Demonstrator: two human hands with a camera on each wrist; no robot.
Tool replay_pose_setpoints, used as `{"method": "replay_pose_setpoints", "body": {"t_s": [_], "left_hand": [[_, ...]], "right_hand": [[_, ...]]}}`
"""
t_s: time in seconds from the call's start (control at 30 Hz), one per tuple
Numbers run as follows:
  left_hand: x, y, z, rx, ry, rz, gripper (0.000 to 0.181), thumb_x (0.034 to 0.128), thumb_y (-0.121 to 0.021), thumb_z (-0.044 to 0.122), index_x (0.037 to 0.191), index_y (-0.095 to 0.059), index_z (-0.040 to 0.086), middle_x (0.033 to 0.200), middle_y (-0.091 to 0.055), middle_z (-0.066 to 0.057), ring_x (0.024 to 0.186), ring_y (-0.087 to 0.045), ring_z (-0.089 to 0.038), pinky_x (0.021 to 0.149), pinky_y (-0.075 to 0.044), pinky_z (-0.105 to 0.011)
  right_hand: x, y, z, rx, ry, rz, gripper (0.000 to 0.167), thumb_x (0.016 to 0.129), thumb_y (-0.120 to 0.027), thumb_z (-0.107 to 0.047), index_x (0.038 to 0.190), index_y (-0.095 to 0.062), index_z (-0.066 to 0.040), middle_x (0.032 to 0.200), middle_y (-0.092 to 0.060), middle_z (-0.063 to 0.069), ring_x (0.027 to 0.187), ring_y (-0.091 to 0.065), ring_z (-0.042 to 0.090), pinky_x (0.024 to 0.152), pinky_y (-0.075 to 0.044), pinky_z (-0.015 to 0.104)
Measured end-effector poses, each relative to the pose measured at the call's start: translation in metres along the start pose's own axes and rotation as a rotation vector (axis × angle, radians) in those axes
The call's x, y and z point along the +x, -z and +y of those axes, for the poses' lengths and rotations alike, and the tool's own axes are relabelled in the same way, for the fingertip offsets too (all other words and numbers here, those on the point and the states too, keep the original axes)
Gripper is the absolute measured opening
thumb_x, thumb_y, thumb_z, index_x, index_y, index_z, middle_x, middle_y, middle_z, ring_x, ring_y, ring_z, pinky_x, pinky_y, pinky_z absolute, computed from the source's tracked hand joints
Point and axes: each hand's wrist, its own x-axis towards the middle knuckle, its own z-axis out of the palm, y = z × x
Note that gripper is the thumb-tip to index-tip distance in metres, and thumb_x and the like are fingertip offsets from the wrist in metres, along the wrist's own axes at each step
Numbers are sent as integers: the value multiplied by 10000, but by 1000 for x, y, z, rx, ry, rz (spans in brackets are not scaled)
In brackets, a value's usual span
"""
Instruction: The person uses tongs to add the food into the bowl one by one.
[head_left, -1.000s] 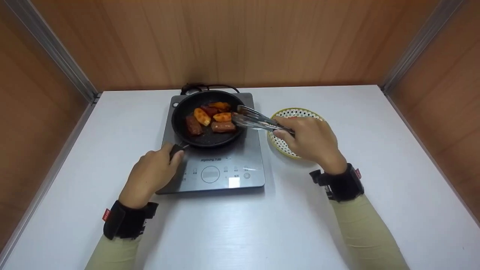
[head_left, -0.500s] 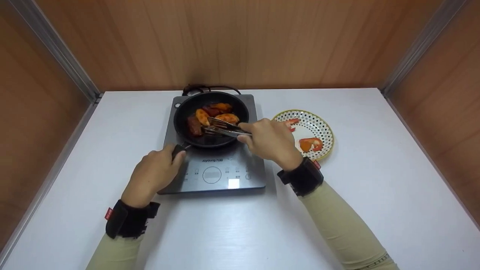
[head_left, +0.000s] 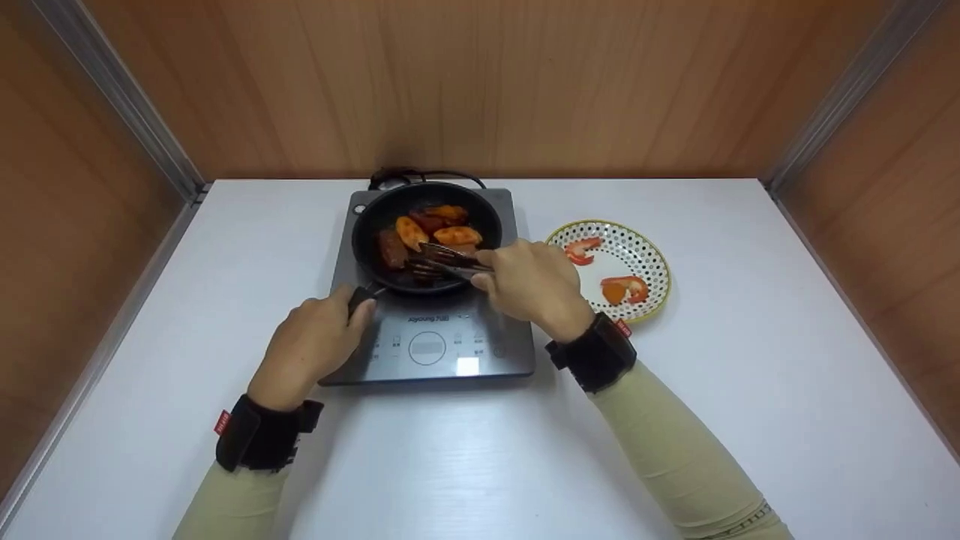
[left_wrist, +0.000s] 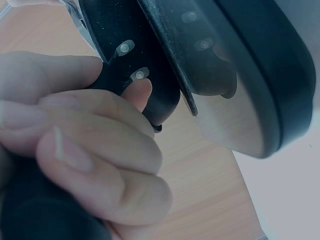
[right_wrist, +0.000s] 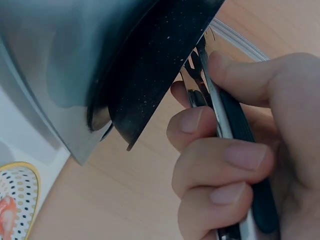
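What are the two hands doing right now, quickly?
Left hand: closed, holding the black handle of the frying pan.
Right hand: closed, holding the metal tongs.

White table [head_left: 465, 465]: grey hob [head_left: 450, 330], dotted plate [head_left: 660, 262] near its right side, black cable [head_left: 431, 173] behind.

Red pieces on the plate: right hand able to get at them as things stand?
Probably yes: the right hand is close by and nothing covers the red pieces on the plate. But it holds tongs down in the pan, so likely needs to lift those out first.
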Motion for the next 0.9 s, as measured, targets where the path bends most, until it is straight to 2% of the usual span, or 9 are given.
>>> {"method": "replay_pose_setpoints", "body": {"t_s": [0.2, 0.37, 0.5, 0.67, 0.9], "left_hand": [[0, 0, 0, 2, -2, -6, 326, 1132, -501, 346, 1043, -564, 39, 737, -554, -99, 658, -543, -258, 547, -375, -366], [0, 1, -1, -1, 4, -13, 337, 1134, -491, 355, 1069, -567, 33, 754, -574, -110, 664, -554, -261, 550, -385, -369], [0, 0, -1, -4, 8, -19, 339, 1136, -489, 352, 1081, -572, 28, 757, -576, -108, 667, -556, -258, 551, -388, -368], [0, 1, 1, -16, 2, -19, 333, 1136, -490, 348, 1046, -572, 38, 736, -560, -88, 651, -541, -246, 544, -374, -363], [0, 1, 1, -19, 0, -21, 342, 1138, -483, 359, 1038, -569, 44, 740, -562, -86, 652, -540, -245, 544, -373, -364]], "right_hand": [[0, 0, -2, -58, 1, -1, 433, 1056, -620, -498, 1459, -652, -344, 779, -636, 38, 701, -635, 217, 538, -472, 394], [-1, -1, -5, -108, 36, 54, 429, 1035, -668, -491, 1436, -673, -339, 649, -539, 9, 611, -596, 212, 488, -450, 371], [0, -1, -5, -120, 61, 88, 421, 1019, -702, -480, 1409, -698, -323, 686, -595, 33, 604, -610, 231, 484, -465, 385], [-2, 0, -4, -129, 71, 96, 396, 1018, -709, -458, 1388, -711, -317, 732, -649, 51, 646, -663, 275, 525, -506, 419], [-2, -2, -5, -146, 91, 129, 289, 1019, -709, -434, 1260, -775, -287, 736, -669, 57, 618, -651, 279, 517, -509, 440]]}}
